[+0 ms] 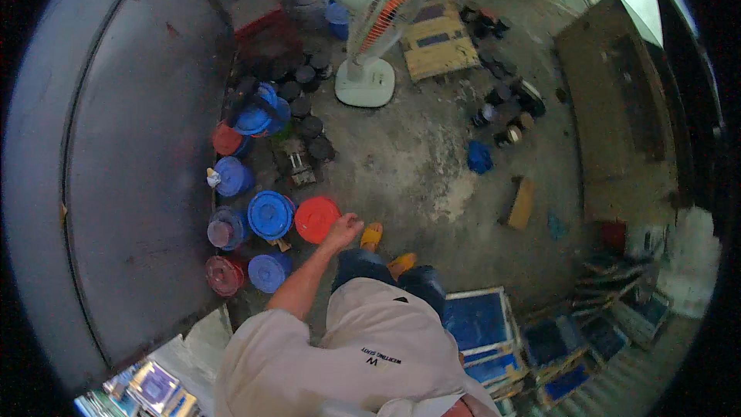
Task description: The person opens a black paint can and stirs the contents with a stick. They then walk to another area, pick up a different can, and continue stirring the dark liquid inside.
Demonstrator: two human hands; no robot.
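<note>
While the fingers of the left hand [343, 228] are curled loosely inward, nothing can be seen held in them; the hand is reached down just beside the right edge of the red-lidded bucket [316, 218], which stands on the concrete floor [421, 158] in front of the person's orange sandals [371, 236]. The right hand is not seen. By the look of it, the bucket is stiff plastic, possibly heavy if full, with a smooth lid that may be slippery; it is best taken by the rim or a handle, though no handle can be made out. Beside it, touching or nearly so, a blue-lidded bucket [270, 214] is set, with further blue and red buckets crowded along the grey metal wall [131, 177]. Black round containers [309, 100] and a white standing fan [374, 31] are placed further off.
</note>
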